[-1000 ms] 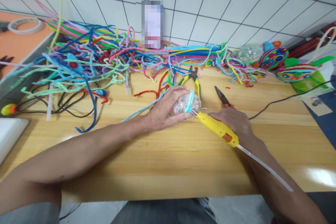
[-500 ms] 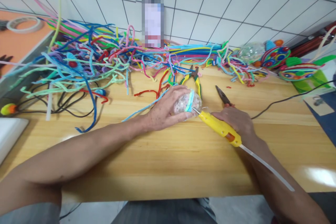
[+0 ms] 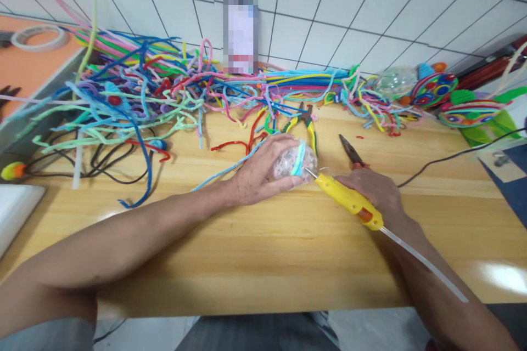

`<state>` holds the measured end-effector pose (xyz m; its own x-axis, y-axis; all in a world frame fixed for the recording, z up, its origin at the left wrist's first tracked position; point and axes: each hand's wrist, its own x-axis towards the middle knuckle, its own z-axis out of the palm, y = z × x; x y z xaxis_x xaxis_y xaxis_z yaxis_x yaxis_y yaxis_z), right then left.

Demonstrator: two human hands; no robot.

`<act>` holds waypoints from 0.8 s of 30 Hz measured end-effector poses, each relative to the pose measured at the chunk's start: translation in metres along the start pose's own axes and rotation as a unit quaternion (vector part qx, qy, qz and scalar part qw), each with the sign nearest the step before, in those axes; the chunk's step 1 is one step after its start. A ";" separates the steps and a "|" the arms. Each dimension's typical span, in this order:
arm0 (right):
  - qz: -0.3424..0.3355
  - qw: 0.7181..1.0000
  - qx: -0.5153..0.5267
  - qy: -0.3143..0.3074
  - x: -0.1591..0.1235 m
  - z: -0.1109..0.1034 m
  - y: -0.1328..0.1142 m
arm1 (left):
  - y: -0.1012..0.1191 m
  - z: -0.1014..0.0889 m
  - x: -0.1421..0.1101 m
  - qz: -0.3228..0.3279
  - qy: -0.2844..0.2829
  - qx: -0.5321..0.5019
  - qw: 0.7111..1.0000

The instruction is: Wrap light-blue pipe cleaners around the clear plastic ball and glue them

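My left hand (image 3: 259, 173) is wrapped round a clear plastic ball (image 3: 295, 161) with a light-blue pipe cleaner band around it, resting it on the wooden table (image 3: 263, 252). A loose blue pipe cleaner tail (image 3: 224, 171) trails from the ball to the left. My right hand (image 3: 373, 189) grips a yellow hot glue gun (image 3: 349, 203), its metal nozzle touching the ball's right side. A clear glue stick (image 3: 424, 264) juts out of the gun's back along my forearm.
A tangle of coloured pipe cleaners (image 3: 164, 88) covers the back of the table. Yellow-handled pliers (image 3: 307, 123) and red-handled pliers (image 3: 352, 153) lie just behind my hands. Black cables (image 3: 102, 167) run at the left, a black cord (image 3: 457, 156) at the right, colourful craft pieces (image 3: 453, 101) far right.
The glue gun's nozzle has crept slightly up and right along the ball's side. My left hand and the ball have stayed in place.
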<state>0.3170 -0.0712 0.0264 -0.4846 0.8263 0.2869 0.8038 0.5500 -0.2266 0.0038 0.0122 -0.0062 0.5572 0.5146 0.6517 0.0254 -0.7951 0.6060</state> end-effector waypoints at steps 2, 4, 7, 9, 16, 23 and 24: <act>-0.002 1.000 0.013 0.000 0.001 0.001 -0.001 | 0.000 0.000 0.000 -0.001 0.002 0.002 1.000; -0.008 1.000 0.027 0.010 0.003 0.002 -0.003 | 0.000 0.000 0.000 0.001 0.002 0.001 1.000; -0.024 0.998 0.033 0.041 0.004 0.004 -0.004 | 0.000 -0.001 0.000 0.004 -0.007 -0.002 1.000; -0.032 0.998 0.030 0.043 0.004 0.004 -0.004 | 0.000 -0.001 0.000 0.004 -0.012 0.000 1.000; 0.002 0.999 0.033 0.004 0.000 0.005 0.001 | -0.002 0.002 -0.001 0.016 0.004 -0.004 1.000; 0.044 0.997 0.034 -0.049 -0.001 0.004 -0.002 | -0.001 0.001 -0.001 0.008 -0.005 0.008 1.000; 0.046 0.997 0.028 -0.050 -0.001 0.003 -0.002 | 0.000 0.001 -0.001 0.008 -0.005 0.008 1.000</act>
<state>0.3146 -0.0726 0.0240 -0.4436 0.8801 0.1691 0.8274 0.4747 -0.3001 0.0037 0.0117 -0.0072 0.5652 0.4983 0.6574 0.0298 -0.8087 0.5874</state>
